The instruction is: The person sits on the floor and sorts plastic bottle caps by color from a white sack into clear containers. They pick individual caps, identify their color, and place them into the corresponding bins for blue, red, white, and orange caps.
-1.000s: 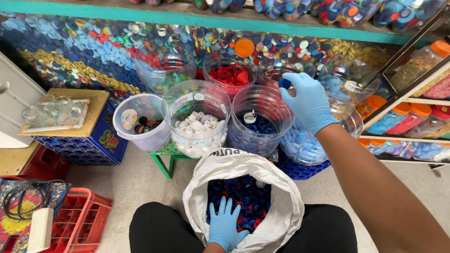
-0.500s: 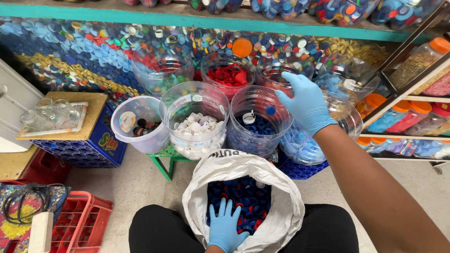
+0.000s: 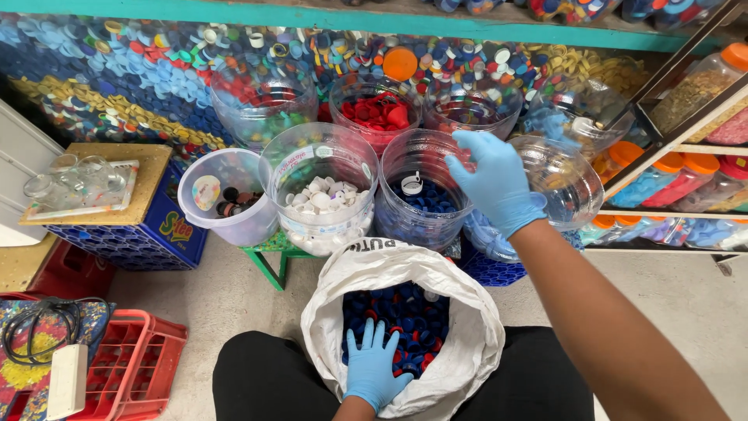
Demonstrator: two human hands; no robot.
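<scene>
Reaching forward, the right hand in a blue glove hangs over the rim of the clear tub of dark blue caps, fingers loosely spread and slightly curled; whether a cap sits under the fingertips cannot be told, since the palm faces away. Down near the lap, the left hand, also gloved in blue, lies flat with its fingers fanned out on the heap of mostly blue bottle caps inside the white sack, which stands open between the person's knees. Just left of the blue-cap tub is a clear tub of white caps, and beside that a smaller white bucket with a few dark caps in it; both rest on or near a green stool. Behind them stand a tub of red caps and more clear tubs of mixed colours. To the right of the raised hand a clear tub of light blue caps tilts toward the person. A blue crate topped with a wooden board sits at the left, and a red crate lies on the floor near the left knee.
</scene>
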